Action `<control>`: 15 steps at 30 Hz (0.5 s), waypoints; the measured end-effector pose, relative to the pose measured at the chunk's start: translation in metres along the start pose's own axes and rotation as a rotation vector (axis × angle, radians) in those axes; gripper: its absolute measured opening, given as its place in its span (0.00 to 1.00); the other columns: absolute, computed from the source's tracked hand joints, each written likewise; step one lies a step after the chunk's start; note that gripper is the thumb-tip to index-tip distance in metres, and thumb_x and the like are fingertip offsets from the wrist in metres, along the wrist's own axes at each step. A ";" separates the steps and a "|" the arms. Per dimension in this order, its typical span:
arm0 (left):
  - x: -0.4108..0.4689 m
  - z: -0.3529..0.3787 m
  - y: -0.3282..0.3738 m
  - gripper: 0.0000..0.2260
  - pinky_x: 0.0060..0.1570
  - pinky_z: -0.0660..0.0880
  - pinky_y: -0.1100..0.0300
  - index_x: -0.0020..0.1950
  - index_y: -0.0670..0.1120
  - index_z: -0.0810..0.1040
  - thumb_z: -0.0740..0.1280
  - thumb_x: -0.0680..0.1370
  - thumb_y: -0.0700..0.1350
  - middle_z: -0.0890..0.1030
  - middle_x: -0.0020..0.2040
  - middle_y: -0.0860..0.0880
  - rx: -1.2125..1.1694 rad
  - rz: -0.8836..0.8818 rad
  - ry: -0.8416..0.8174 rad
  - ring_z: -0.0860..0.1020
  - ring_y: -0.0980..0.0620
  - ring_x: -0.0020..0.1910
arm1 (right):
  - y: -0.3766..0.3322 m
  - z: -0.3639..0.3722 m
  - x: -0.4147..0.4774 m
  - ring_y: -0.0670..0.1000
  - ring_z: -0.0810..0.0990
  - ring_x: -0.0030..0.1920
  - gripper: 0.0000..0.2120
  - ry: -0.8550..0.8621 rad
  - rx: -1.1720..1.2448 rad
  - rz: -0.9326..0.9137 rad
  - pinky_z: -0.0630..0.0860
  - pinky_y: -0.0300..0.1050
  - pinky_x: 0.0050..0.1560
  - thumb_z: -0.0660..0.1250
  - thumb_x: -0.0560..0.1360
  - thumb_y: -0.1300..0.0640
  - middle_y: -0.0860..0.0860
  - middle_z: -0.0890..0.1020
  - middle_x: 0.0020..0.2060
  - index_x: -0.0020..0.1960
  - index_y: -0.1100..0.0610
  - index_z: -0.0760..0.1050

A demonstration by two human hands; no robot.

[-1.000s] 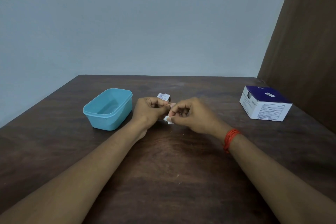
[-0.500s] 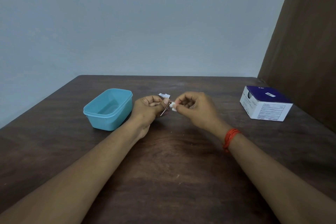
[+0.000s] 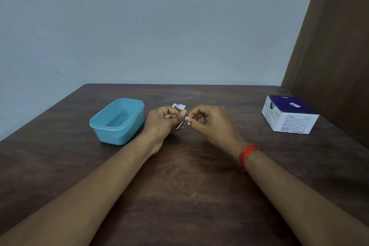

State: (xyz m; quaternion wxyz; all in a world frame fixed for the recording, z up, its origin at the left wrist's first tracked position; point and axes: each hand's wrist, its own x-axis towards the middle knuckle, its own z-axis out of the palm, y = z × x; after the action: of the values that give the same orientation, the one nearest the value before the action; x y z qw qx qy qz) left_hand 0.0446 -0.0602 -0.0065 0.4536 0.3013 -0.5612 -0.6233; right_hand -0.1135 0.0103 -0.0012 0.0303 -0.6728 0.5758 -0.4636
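Teal tub (image 3: 119, 124), purple/white box (image 3: 290, 114)

I get one view: the head camera looks forward and down across the table (image 3: 189, 185), close behind the left hand (image 3: 161, 120) and right hand (image 3: 211, 124), facing the far wall (image 3: 159, 26).

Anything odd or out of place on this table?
Only a small white wrapper lying loose on the table behind the left hand and right hand; blue tub and box sit upright, nothing spilled.
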 end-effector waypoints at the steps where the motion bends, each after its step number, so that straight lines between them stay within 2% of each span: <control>1: 0.000 0.000 0.000 0.05 0.36 0.81 0.61 0.35 0.44 0.83 0.76 0.70 0.42 0.85 0.37 0.44 -0.012 0.000 -0.004 0.84 0.50 0.35 | 0.000 -0.001 0.001 0.41 0.78 0.32 0.02 0.030 -0.009 0.014 0.72 0.31 0.33 0.74 0.72 0.56 0.39 0.81 0.31 0.42 0.50 0.83; 3: -0.001 0.000 -0.001 0.05 0.37 0.82 0.60 0.36 0.43 0.82 0.77 0.68 0.42 0.85 0.37 0.44 -0.020 -0.001 -0.007 0.84 0.50 0.35 | 0.000 -0.003 0.001 0.42 0.78 0.32 0.01 0.057 -0.010 0.034 0.74 0.32 0.34 0.74 0.72 0.55 0.40 0.82 0.32 0.43 0.50 0.84; 5: 0.000 0.001 -0.002 0.08 0.39 0.82 0.60 0.39 0.41 0.82 0.78 0.67 0.43 0.85 0.35 0.44 0.006 0.007 0.006 0.84 0.51 0.34 | -0.002 -0.002 -0.001 0.40 0.78 0.32 0.02 0.021 0.026 0.031 0.72 0.30 0.33 0.75 0.72 0.57 0.39 0.81 0.31 0.42 0.50 0.83; 9: 0.002 0.001 -0.005 0.06 0.35 0.78 0.64 0.38 0.43 0.81 0.76 0.73 0.38 0.84 0.35 0.46 0.067 0.030 0.036 0.81 0.54 0.32 | -0.008 0.004 -0.006 0.38 0.76 0.29 0.07 -0.070 0.103 0.033 0.69 0.28 0.33 0.75 0.70 0.61 0.34 0.79 0.28 0.41 0.50 0.83; 13: 0.001 0.000 -0.003 0.07 0.39 0.81 0.62 0.38 0.42 0.81 0.77 0.68 0.44 0.84 0.34 0.46 0.040 0.024 -0.012 0.81 0.54 0.32 | -0.006 0.003 -0.003 0.38 0.77 0.30 0.05 -0.003 0.052 0.056 0.70 0.29 0.33 0.76 0.71 0.59 0.39 0.80 0.29 0.40 0.49 0.83; 15: -0.001 0.000 -0.001 0.09 0.41 0.82 0.60 0.38 0.42 0.82 0.78 0.66 0.46 0.85 0.37 0.44 0.027 0.010 -0.030 0.83 0.52 0.34 | -0.003 0.002 -0.001 0.38 0.77 0.31 0.04 0.068 0.016 0.075 0.71 0.29 0.33 0.76 0.71 0.58 0.40 0.80 0.30 0.41 0.50 0.83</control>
State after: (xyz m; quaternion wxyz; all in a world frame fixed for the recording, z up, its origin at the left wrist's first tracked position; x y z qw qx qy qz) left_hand 0.0445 -0.0597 -0.0074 0.4440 0.2952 -0.5780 -0.6178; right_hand -0.1096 0.0110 -0.0006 0.0334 -0.6342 0.5976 -0.4893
